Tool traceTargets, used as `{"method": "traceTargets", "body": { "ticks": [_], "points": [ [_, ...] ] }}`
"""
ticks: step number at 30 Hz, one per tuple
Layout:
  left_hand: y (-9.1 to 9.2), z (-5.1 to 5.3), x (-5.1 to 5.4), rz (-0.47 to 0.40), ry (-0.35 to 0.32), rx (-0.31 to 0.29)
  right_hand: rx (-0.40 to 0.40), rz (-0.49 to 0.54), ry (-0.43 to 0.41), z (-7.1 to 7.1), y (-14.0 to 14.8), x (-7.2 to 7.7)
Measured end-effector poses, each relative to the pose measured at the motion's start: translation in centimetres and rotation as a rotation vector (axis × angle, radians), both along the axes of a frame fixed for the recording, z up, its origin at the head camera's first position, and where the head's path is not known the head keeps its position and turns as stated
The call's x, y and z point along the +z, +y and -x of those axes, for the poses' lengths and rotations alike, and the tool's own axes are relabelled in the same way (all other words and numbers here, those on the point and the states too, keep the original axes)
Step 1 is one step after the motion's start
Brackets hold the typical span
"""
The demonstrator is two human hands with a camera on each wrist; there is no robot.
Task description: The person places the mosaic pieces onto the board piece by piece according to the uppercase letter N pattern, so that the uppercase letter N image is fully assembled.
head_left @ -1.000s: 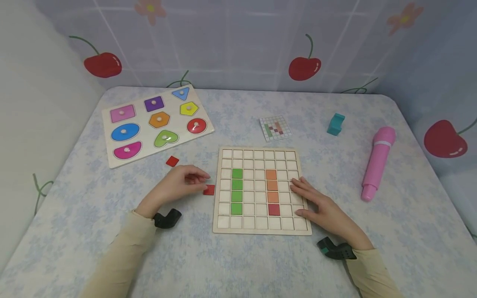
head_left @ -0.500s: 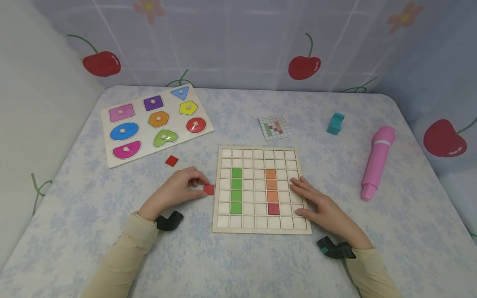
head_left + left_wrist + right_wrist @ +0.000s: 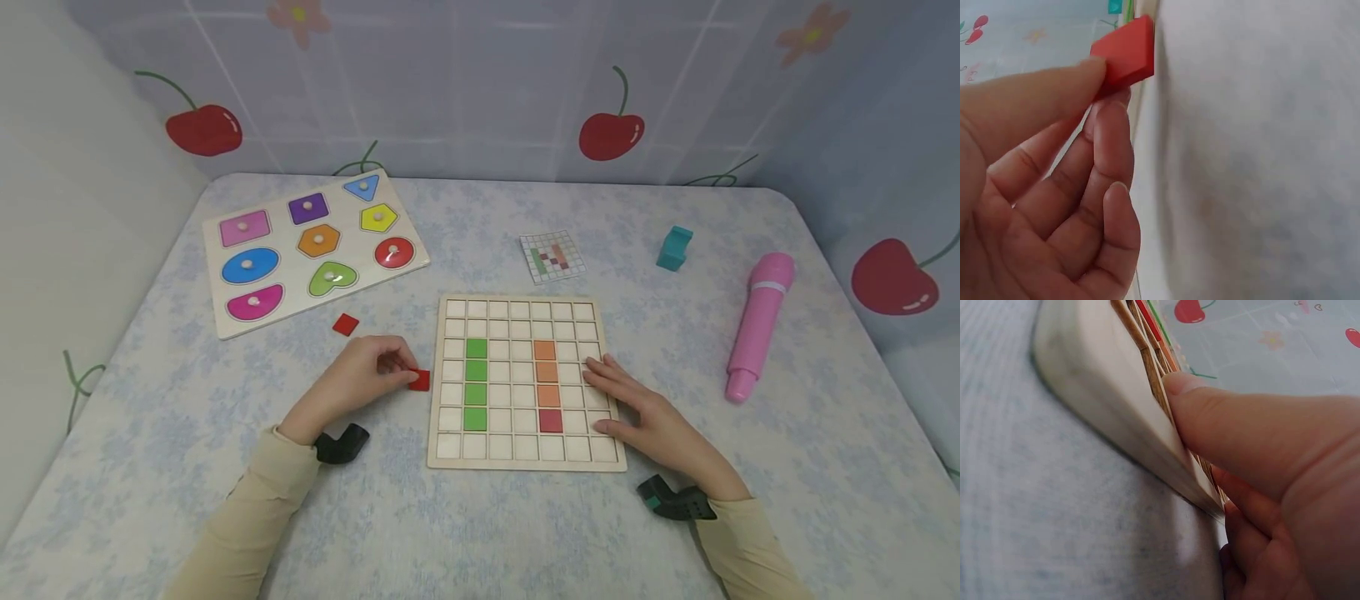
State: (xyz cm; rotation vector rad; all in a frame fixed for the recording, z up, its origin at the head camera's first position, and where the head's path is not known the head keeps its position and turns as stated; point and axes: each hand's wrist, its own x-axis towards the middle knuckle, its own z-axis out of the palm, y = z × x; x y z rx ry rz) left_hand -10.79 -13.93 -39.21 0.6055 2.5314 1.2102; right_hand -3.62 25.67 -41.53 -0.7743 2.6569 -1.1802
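Observation:
Between thumb and fingers, my left hand (image 3: pixel 366 373) pinches a red square tile (image 3: pixel 1129 53). In the head view the hand is just left of a wooden grid board (image 3: pixel 517 460), with the tile close to the board's left edge. The board holds a column of green tiles (image 3: pixel 476 383), a column of orange tiles (image 3: pixel 546 372) and a dark red tile (image 3: pixel 551 421) below the orange ones. My right hand (image 3: pixel 648 417) rests on the board's right rim, its fingers extended; the right wrist view shows the thumb lying over the rim.
Another red tile (image 3: pixel 346 324) lies beyond my left hand. Behind it sits a knobbed shape puzzle (image 3: pixel 285 302). A printed pattern card (image 3: pixel 570 265) lies behind the board. A teal block (image 3: pixel 675 248) and a pink toy microphone (image 3: pixel 757 333) are on the right.
My left fingers have closed on the red tile beside the board, which now looks slightly raised and shifted a little. My right hand stays in place.

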Motion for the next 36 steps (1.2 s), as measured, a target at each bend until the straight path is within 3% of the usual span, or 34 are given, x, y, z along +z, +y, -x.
{"method": "traceTargets", "body": {
  "ticks": [4,7,14,19,24,36],
  "points": [
    [0.8,0.4,1.1,-0.091,-0.049,0.037,0.001,-0.008,0.002,0.0,0.0,-0.1],
    [2.0,0.7,1.8,-0.163,-0.08,0.032,0.002,-0.01,0.008,0.1,0.0,-0.2],
    [6.1,1.4,1.8,-0.25,-0.11,-0.089,0.006,0.003,0.001,0.0,0.0,-0.2],
    [8.6,1.2,1.2,-0.225,-0.117,-0.145,-0.002,-0.002,-0.002,0.0,0.0,-0.2],
    [10.2,0.7,0.6,-0.153,-0.135,-0.158,-0.006,-0.011,0.003,0.0,0.0,-0.1],
    [11.5,-0.3,0.6,-0.055,-0.049,-0.17,-0.011,-0.015,0.001,0.0,0.1,-0.2]
  ]
}}
